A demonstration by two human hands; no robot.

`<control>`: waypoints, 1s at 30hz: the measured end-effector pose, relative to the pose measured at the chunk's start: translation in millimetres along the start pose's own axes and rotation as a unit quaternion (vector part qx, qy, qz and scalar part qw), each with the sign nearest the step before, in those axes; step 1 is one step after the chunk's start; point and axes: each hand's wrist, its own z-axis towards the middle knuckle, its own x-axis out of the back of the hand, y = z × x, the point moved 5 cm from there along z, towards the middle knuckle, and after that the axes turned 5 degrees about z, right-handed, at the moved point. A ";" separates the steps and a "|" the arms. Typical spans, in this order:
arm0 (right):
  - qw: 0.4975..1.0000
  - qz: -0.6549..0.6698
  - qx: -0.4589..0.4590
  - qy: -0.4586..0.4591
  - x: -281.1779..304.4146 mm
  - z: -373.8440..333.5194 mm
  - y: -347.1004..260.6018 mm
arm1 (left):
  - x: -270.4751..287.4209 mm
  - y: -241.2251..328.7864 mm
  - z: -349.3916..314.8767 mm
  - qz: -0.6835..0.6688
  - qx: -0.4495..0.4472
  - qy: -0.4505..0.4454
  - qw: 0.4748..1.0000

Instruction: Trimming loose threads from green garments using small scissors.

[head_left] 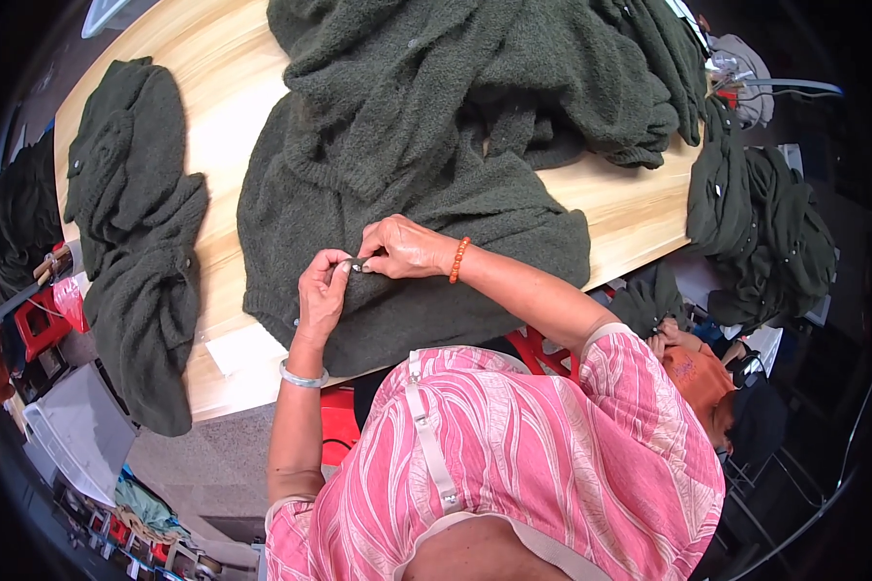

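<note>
A dark green knitted cardigan (436,315) lies spread on the table in front of me. My left hand (322,292), with a silver bangle on its wrist, pinches the cardigan's edge between thumb and fingers. From the right, my right hand (404,250) grips the same spot, its fingertips almost touching the left ones; an orange bead bracelet circles that wrist. Between the fingertips shows a small shiny button (358,267), partly covered. Another small button (296,322) sits lower on the cardigan, left of my left hand.
More dark green knitwear is heaped at the table's far side (513,58), along its left (136,242) and over its right end (746,203). A white paper (237,351) lies on the light wooden table (228,97). To the right, a person in orange (698,382) handles a similar garment.
</note>
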 end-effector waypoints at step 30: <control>0.949 0.268 -0.153 0.068 -18.5 -9.7 34.9 | 0.2 -10.7 8.1 -0.060 0.036 0.014 0.997</control>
